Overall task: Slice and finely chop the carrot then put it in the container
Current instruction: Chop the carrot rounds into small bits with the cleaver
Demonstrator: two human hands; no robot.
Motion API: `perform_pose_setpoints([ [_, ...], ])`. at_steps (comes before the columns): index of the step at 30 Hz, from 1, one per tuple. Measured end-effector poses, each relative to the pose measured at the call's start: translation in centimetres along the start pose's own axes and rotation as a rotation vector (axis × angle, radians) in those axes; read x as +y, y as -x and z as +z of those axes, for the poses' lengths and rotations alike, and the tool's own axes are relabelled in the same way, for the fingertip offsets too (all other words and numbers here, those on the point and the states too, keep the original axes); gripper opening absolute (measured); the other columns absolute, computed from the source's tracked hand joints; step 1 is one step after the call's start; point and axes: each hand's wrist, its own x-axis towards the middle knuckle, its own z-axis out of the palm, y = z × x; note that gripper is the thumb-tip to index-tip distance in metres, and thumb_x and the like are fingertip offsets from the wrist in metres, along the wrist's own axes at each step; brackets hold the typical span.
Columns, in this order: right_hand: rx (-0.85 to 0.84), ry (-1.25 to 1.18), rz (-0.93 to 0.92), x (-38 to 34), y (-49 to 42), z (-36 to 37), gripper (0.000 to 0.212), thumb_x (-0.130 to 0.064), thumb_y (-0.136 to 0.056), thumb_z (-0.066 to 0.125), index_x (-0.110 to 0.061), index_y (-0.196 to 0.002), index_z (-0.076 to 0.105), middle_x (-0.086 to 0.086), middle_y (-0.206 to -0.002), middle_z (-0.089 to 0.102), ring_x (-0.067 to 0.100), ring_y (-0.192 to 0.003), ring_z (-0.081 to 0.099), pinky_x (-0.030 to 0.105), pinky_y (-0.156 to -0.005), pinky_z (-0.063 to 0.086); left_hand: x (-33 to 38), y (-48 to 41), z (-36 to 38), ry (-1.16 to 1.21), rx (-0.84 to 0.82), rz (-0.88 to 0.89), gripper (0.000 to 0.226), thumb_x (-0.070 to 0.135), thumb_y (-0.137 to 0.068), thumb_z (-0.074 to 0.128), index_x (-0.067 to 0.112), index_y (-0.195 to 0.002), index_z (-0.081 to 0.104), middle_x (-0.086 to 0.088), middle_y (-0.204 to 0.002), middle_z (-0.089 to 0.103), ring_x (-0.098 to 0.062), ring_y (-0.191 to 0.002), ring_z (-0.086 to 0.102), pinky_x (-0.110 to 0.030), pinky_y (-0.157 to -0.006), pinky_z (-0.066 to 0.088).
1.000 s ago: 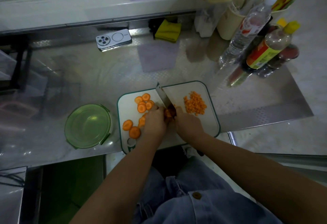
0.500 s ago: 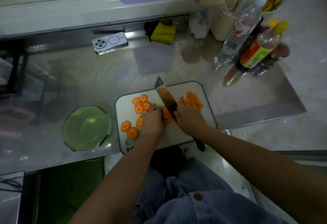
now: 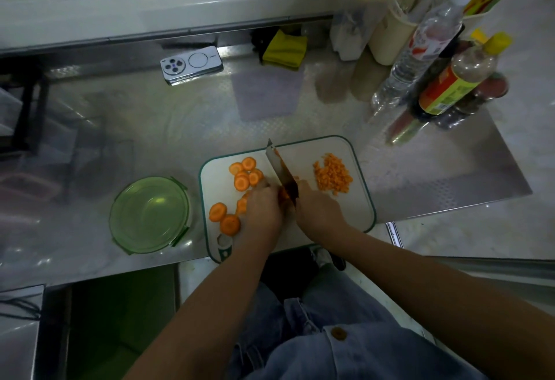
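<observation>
Step in hand: fine chopping. Your right hand [image 3: 319,210] clamped on knife [image 3: 280,171], blade angled down beside your left hand [image 3: 264,208], which pins carrot slices [image 3: 241,183]. Chopped carrot pile [image 3: 332,177] right of knife; container [image 3: 149,214] on desk, left of left hand, empty. Next: bring blade down clear of fingers.

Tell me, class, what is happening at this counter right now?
A person is chopping carrot on a white cutting board. The right hand holds a knife, blade down on the board, while the left hand steadies the piece being cut. Round carrot slices lie left of the blade and a pile of finely chopped carrot sits to its right. The green container beside the board holds no carrot.
</observation>
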Motion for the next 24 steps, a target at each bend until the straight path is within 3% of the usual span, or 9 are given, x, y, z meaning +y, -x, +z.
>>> perform_pose_setpoints([
  [8,-0.016,-0.006,0.026,-0.2,-0.3,0.4,0.027,-0.016,-0.1,0.035,-0.01,-0.125,0.042,0.012,-0.102,0.061,0.033,-0.089,0.061,0.033,-0.063,0.034,0.0,-0.2,0.1,0.042,0.023,-0.013,0.013,0.016,-0.084,0.063,0.006,-0.081,0.072,-0.015,-0.09,0.061,-0.029,-0.079,0.058,-0.032,-0.065,0.036],
  [13,0.007,0.009,0.005,-0.3,-0.4,1.1,0.023,-0.015,-0.1,0.034,-0.01,-0.122,0.043,0.012,-0.1,0.062,0.033,-0.083,0.062,0.033,-0.061,0.034,0.1,-0.1,0.0,0.004,0.034,0.007,0.014,0.016,-0.084,0.063,0.007,-0.084,0.073,-0.014,-0.093,0.062,-0.029,-0.081,0.058,-0.03,-0.065,0.034],
  [18,0.005,-0.003,0.003,0.9,-0.9,0.8,0.031,-0.024,-0.101,0.037,-0.01,-0.129,0.038,0.014,-0.099,0.063,0.036,-0.086,0.062,0.034,-0.061,0.034,-0.2,0.2,-0.2,-0.018,0.037,0.035,0.016,0.022,-0.085,0.064,0.009,-0.09,0.072,-0.013,-0.096,0.061,-0.03,-0.082,0.059,-0.034,-0.066,0.041],
  [24,0.086,-0.007,-0.065,1.5,-0.7,-0.3,0.027,-0.028,-0.101,0.037,-0.006,-0.117,0.042,0.016,-0.091,0.063,0.036,-0.079,0.06,0.033,-0.058,0.031,-1.1,0.1,-0.3,-0.029,-0.001,0.071,0.019,0.027,-0.082,0.066,0.01,-0.091,0.069,-0.013,-0.096,0.06,-0.031,-0.085,0.058,-0.038,-0.068,0.045],
])
